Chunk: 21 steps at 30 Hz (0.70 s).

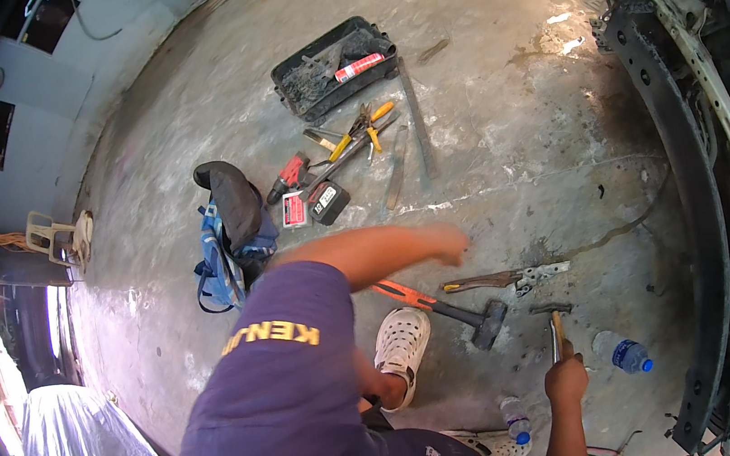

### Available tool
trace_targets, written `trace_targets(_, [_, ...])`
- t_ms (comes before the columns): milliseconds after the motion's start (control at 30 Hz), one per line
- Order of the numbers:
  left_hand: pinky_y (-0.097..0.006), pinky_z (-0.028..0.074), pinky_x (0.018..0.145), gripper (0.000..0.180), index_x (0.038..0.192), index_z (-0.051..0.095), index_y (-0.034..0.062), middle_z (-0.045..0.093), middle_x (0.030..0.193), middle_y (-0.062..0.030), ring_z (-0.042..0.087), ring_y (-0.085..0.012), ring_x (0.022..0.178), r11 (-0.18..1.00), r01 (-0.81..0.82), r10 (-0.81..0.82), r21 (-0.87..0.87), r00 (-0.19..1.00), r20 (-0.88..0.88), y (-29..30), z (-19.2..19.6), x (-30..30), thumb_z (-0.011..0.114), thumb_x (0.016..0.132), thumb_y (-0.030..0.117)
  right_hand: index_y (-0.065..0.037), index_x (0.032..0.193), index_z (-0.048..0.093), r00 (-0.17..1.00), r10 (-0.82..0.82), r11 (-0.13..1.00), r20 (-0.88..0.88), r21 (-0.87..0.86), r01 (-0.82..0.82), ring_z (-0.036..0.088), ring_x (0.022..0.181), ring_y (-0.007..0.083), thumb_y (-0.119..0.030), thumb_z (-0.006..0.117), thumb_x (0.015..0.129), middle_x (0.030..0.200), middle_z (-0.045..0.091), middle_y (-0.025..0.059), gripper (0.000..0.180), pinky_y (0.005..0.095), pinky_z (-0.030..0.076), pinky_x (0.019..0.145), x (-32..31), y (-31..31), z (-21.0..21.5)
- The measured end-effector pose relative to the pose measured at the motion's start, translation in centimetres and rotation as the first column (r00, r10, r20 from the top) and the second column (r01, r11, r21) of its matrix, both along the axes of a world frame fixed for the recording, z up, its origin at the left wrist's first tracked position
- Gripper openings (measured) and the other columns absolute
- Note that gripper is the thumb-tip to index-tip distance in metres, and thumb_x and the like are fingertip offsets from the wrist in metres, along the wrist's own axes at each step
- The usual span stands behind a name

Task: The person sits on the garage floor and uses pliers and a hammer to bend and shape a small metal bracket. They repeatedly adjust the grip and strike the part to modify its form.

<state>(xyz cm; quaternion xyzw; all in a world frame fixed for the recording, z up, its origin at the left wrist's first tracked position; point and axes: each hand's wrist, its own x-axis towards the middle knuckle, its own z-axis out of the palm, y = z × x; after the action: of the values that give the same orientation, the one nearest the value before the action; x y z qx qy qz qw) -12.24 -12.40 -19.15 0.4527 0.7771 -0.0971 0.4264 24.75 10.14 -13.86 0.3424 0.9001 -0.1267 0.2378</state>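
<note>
R hand (567,378) was clamped on hammer (557,329); L hand (450,245), blurred, was over floor (517,200), couldn't tell if fingers apart or together; orange-grip sledge (454,311) lay btwn; btl (627,355) nr hammer.

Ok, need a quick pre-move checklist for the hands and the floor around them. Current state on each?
1. Right hand grip on the small hammer: ok, fingers closed around the handle.
2. Left hand empty: cannot tell, motion blur; nothing visible in it.
3. Left hand away from hammer head: ok, clearly apart.
4. Bottles out of the way: not ok, one clear bottle lies just right of the right hand, another to its lower left.
5. Footing: not ok, the orange-handled sledgehammer lies close beside the forward white clog.
6. Pliers-like tool unheld: ok, on the floor.
</note>
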Motion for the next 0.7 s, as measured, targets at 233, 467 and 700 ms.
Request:
trace_targets(233, [-0.051,0.056,0.093,0.052,0.111,0.075,0.0036,0.075,0.110,-0.0229,0.071,-0.0420,0.106,0.939,-0.341,0.302,-0.048,0.882,-0.361,-15.9,3.7,-15.3,0.075,0.086,0.049,-0.014,0.146,0.053,0.997,0.002,1.000,0.077,-0.013,-0.001,0.072,0.095,0.0439,-0.008,0.059,0.091,0.110,0.067,0.0250,0.055,0.0537,0.058,0.082,-2.3,-0.4,-0.8])
trace_targets(467, [-0.053,0.056,0.089,0.046,0.115,0.073,0.0016,0.074,0.109,-0.0261,0.071,-0.0425,0.100,0.962,-0.264,0.252,-0.065,0.956,-0.152,-17.6,-0.9,-10.2,0.075,0.086,0.037,-0.013,0.163,0.035,0.996,-0.087,0.940,0.006,-0.330,0.084,0.057,0.133,0.0432,-0.015,0.074,0.088,0.147,0.056,0.0272,0.084,0.0476,0.049,0.109,4.8,1.2,-2.0])
trace_targets(700, [-0.044,0.057,0.090,0.045,0.117,0.069,0.0016,0.075,0.111,-0.0223,0.073,-0.0364,0.105,0.988,-0.150,0.153,-0.042,0.984,0.090,-9.0,1.0,-5.4,0.086,0.081,0.024,-0.011,0.146,0.060,0.876,-0.357,0.651,0.325,-0.586,0.483,0.065,0.123,0.0363,-0.034,0.067,0.096,0.137,0.066,0.0224,0.056,0.0409,0.049,0.108,17.0,9.4,17.6])
